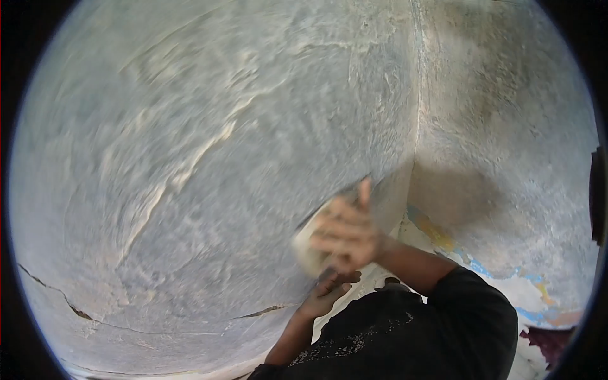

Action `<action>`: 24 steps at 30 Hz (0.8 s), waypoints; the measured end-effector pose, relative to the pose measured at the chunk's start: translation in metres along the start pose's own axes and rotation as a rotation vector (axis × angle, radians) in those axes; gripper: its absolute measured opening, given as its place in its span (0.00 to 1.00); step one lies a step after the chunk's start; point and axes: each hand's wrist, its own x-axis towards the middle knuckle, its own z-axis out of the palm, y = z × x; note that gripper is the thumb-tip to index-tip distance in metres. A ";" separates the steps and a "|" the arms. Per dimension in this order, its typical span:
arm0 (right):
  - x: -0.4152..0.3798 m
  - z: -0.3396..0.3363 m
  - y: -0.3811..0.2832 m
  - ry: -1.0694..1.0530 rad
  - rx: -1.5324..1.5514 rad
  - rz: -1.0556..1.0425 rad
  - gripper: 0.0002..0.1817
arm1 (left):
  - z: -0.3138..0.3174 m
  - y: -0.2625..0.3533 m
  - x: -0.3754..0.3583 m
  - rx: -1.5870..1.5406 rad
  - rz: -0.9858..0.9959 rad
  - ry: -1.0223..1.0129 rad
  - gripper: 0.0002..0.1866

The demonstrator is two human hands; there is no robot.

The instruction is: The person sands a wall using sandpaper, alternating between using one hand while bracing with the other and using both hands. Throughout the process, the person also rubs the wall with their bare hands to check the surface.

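My right hand (348,235), blurred by motion, is wrapped round a wide plastering scraper (309,248). The scraper's pale face is tilted, and its dark, straight edge lies against the grey plastered wall (240,209). Just below it, close to the scraper's lower end, is my left hand (326,295), palm turned up with its fingers stretched out and apart. Grey smears mark that palm. Part of the scraper is hidden behind my right fingers.
A raised, pale ridge of plaster (190,168) runs diagonally across the wall. Cracks (79,311) show low on the left. The corner (415,107) meets a second wall (506,126) with peeling blue and yellow paint. A dark red cloth (550,345) lies at lower right.
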 end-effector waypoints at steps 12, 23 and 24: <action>-0.014 -0.010 0.022 -0.106 0.087 -0.022 0.26 | 0.018 0.012 0.043 0.580 0.112 0.295 0.17; -0.002 -0.035 0.077 0.271 0.108 0.275 0.24 | 0.039 0.028 0.062 -0.093 -0.082 0.282 0.22; -0.005 -0.031 0.058 0.135 0.112 0.189 0.24 | 0.040 0.030 0.061 0.006 -0.166 0.314 0.21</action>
